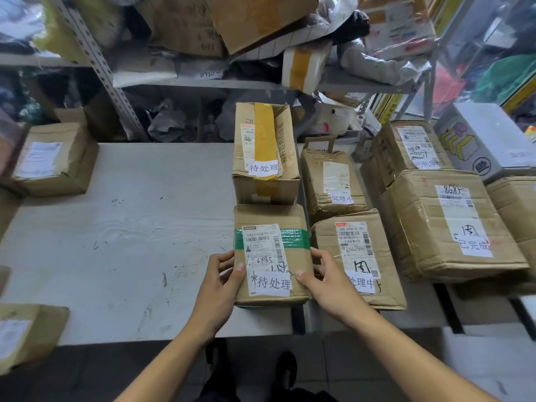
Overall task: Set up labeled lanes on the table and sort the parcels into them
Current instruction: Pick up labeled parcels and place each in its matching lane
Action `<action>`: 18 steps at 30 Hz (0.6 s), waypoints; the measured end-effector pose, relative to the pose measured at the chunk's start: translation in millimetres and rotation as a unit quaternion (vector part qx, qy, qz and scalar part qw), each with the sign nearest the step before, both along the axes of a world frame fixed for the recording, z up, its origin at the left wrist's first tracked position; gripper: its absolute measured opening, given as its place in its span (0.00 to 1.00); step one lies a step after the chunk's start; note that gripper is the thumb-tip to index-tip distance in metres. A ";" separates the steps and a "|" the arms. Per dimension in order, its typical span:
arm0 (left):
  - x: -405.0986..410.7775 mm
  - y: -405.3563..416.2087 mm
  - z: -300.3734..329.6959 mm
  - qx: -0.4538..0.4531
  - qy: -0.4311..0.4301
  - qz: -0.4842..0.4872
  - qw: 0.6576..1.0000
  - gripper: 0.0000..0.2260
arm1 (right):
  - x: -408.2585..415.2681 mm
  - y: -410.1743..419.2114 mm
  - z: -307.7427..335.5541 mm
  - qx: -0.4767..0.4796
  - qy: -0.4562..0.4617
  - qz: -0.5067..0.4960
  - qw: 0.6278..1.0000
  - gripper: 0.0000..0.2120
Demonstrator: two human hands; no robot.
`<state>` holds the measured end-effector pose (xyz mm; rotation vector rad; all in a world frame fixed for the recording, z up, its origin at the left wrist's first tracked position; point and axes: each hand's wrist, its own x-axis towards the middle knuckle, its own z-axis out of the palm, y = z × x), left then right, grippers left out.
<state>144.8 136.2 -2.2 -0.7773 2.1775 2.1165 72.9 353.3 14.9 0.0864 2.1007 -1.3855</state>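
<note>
A cardboard parcel with green tape (271,256) and a white handwritten label sits on the white table (116,227) near its front edge. My left hand (220,285) grips its left side, thumb on top. My right hand (324,282) grips its right side, thumb beside the label. Behind it stands a parcel with yellow tape (265,152) bearing the same label. To the right lie two parcels (358,256) (333,178) with a second label. Farther right, two larger boxes (452,224) (412,149) carry a third label.
Unsorted parcels lie at the table's left edge (52,158) and front left (26,335). A grey printed box (487,137) stands at the far right. Metal shelving (203,53) crammed with boxes and bags rises behind the table. My dark shoes (284,369) show on the floor.
</note>
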 end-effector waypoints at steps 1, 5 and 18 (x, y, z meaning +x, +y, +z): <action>-0.8 -0.4 -0.2 -0.002 -0.002 0.003 1.000 0.18 | -0.7 -0.4 0.4 0.004 0.002 -0.001 1.000 0.25; -1.6 -0.1 -1.6 0.002 -0.009 0.013 1.000 0.18 | -1.4 -0.1 -1.0 0.013 0.014 0.001 1.000 0.27; 11.2 -27.1 7.2 -0.025 -0.001 0.066 0.997 0.14 | -5.5 -37.2 33.0 0.130 0.275 0.077 0.949 0.31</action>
